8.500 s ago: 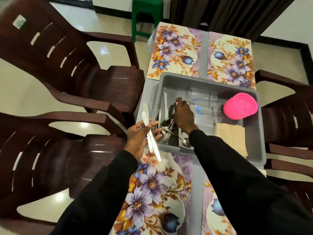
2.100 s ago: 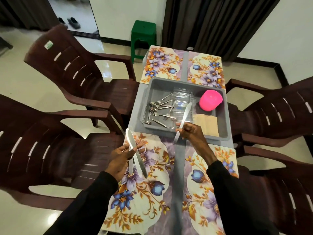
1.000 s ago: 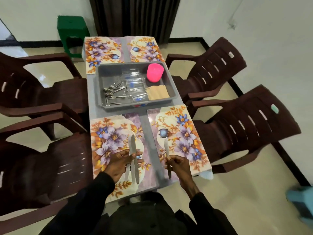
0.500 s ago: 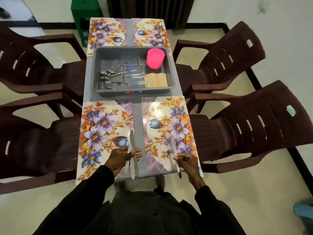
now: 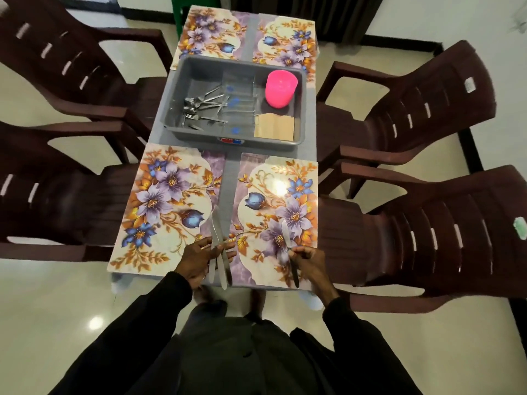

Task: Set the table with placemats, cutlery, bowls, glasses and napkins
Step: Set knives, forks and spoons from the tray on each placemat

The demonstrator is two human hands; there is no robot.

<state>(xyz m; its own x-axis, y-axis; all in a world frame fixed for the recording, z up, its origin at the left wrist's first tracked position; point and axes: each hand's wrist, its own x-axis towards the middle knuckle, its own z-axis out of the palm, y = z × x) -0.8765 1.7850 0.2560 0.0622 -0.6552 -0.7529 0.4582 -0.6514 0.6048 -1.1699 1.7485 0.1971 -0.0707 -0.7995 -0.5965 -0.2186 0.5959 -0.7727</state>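
My left hand (image 5: 201,259) holds two or three table knives (image 5: 218,243) over the inner edge of the near left floral placemat (image 5: 159,206), blades pointing away from me. My right hand (image 5: 306,259) pinches a single knife (image 5: 286,238) above the near right placemat (image 5: 278,195). Two more placemats (image 5: 211,32) lie at the far end. The grey bin (image 5: 182,81) in the middle holds forks and spoons (image 5: 199,106), clear glasses (image 5: 238,101), stacked pink bowls (image 5: 281,88) and brown napkins (image 5: 273,126).
Several dark brown plastic chairs flank the narrow table, two on the left (image 5: 71,81) and two on the right (image 5: 422,104). A green stool (image 5: 178,10) stands beyond the far end. I stand at the table's near short edge on a pale tiled floor.
I walked from the table's side to its near end carrying the knives. Both hands have come in over the near placemats; over the last half second they barely shifted.
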